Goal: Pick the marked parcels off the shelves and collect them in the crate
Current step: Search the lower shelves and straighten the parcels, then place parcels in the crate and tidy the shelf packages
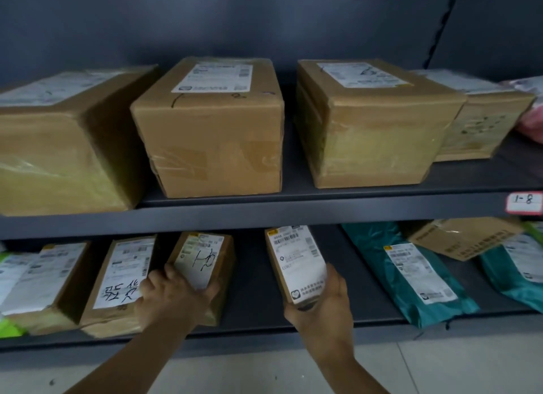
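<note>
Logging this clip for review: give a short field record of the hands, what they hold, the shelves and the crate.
left hand: grips a brown parcel with a handwritten mark on its label, at the lower shelf
right hand: holds a white-labelled parcel by its near end
upper shelf: large cardboard boxes in a row
teal mailer bags: lower shelf, right of the hands
shelf tag: reads 1-8
crate: not in view

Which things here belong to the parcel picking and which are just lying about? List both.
Job: left hand gripping the pen-marked box; right hand holding the white-labelled box.
Lying about: upper-shelf cartons; teal mailer; shelf tag.
</note>
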A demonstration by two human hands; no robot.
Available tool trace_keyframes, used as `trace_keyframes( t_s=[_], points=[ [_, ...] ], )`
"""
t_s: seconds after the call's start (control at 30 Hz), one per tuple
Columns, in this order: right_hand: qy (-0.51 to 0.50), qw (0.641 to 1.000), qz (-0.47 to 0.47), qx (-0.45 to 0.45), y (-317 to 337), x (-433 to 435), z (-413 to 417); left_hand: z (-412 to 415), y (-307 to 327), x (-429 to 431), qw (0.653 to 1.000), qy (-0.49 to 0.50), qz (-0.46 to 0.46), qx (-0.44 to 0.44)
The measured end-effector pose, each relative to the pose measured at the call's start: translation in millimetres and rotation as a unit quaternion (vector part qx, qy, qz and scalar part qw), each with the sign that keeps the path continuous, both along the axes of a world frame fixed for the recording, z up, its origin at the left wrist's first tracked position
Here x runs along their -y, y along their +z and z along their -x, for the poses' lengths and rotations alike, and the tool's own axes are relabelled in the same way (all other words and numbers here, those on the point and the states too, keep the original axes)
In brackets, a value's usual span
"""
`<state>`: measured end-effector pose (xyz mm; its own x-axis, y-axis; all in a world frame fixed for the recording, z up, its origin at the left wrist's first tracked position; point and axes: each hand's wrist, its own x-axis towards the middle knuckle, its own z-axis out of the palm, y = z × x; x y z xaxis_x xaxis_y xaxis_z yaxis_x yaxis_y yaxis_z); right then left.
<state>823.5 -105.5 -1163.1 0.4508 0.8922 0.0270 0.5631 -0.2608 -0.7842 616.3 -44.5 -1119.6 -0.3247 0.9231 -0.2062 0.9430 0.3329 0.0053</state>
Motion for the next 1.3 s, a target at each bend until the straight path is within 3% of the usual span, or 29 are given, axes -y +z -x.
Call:
trace_keyframes(
  t_s=[0.13,0.23,0.47,0.57,0.63,0.83,1.1,1.3],
  points=[
    [-0.004,0.999,-0.049,-0.009,-2,-4,14,3,-1,0,0.999,-0.032,-0.002,-0.031],
    [0.002,0.997,-0.076,-0.022,-4,-6,26,3,-3,5,0.992,-0.091,-0.076,-0.052],
    [0.024,0.993,-0.092,-0.064,-19,10,42,8,2,13,0.960,-0.240,-0.141,0.044],
    [0.032,0.994,-0.088,-0.053,-23,17,45,3,4,19,0.940,-0.290,-0.113,0.137],
    [0.042,0.994,-0.094,-0.045,-23,19,47,-1,3,21,0.932,-0.316,-0.089,0.154],
    [0.055,0.991,-0.105,-0.054,-12,18,44,-9,12,25,0.930,-0.306,-0.092,0.181],
    [0.054,0.999,0.001,0.003,12,-17,41,-9,20,19,0.940,-0.311,-0.074,0.120],
    [0.106,0.991,0.078,0.006,12,-17,38,-18,15,27,0.916,-0.371,-0.075,0.132]
  ],
)
